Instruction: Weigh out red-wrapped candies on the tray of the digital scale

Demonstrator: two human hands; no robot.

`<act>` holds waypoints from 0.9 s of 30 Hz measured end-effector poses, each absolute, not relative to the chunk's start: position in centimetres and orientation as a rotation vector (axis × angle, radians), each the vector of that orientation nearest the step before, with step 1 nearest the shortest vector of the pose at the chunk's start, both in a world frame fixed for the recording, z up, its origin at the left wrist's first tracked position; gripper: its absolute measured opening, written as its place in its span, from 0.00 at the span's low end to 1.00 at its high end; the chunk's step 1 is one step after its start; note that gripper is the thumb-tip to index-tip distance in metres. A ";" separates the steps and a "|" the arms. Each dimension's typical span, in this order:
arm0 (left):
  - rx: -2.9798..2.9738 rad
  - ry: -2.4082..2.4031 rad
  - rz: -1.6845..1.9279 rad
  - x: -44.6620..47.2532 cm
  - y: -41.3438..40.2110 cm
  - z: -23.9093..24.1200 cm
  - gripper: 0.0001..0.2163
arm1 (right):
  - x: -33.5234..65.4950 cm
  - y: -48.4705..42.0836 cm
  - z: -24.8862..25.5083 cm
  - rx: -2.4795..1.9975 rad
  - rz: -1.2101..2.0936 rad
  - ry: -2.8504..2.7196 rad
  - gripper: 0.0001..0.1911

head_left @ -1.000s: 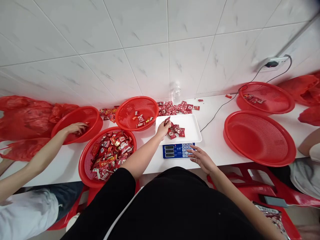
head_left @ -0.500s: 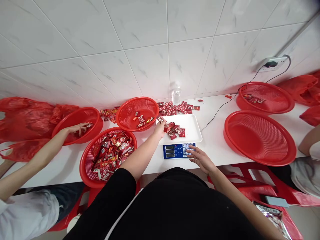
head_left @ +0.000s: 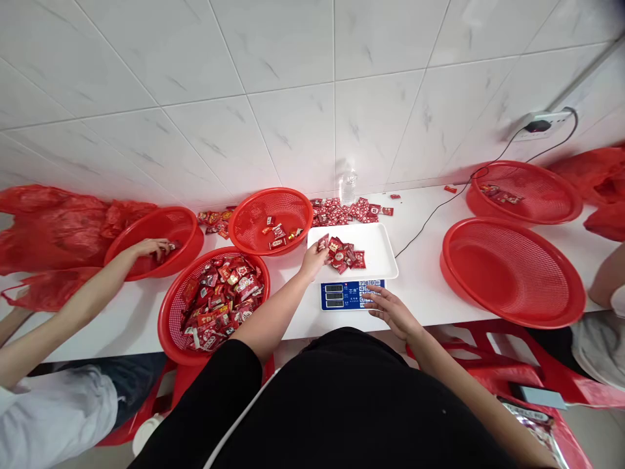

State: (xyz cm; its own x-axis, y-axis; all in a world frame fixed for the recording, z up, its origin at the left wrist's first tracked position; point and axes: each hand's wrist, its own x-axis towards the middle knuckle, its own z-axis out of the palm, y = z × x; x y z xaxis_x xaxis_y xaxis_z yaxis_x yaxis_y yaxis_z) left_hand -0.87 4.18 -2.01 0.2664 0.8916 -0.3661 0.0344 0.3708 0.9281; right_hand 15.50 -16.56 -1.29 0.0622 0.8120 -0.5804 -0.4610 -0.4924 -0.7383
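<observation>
My left hand (head_left: pixel 314 260) is at the left edge of the white weighing tray (head_left: pixel 383 251), its fingers closed on a small red candy packet (head_left: pixel 323 242). Just right of those fingers, a small heap of red candy packets (head_left: pixel 347 254) lies on the tray. The tray sits on a digital scale, whose blue panel (head_left: pixel 351 301) shows displays and number keys. My right hand (head_left: pixel 394 312) hovers at the panel's right end, fingers apart and holding nothing, covering some keys.
A full red basket of candy (head_left: pixel 166 326) stands left, with a sparser basket (head_left: pixel 239 221) behind it. Loose packets (head_left: pixel 336 212) and a clear bottle (head_left: pixel 347 185) are by the wall. Another person's hand (head_left: pixel 153 249) reaches into the far-left basket. A cable (head_left: pixel 434 212) crosses near the right baskets (head_left: pixel 452 286).
My left hand has moved slightly down and toward the heap with the candy packet, which now sits closer to the other packets. My right hand stays nearly still.
</observation>
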 end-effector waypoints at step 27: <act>1.702 1.297 0.786 -0.2 3.0 0.6 0.08 | 16.3 -17.3 -1.2 -1.358 1.599 -0.357 0.21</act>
State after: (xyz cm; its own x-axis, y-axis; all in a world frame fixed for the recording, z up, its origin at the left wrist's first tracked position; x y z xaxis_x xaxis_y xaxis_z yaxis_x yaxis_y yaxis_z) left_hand -0.17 2.98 0.63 0.2691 0.9631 -0.0071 0.4396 -0.1163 0.8906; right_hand 16.26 -17.28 -1.19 0.0941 0.8015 -0.5906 -0.4740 -0.4856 -0.7345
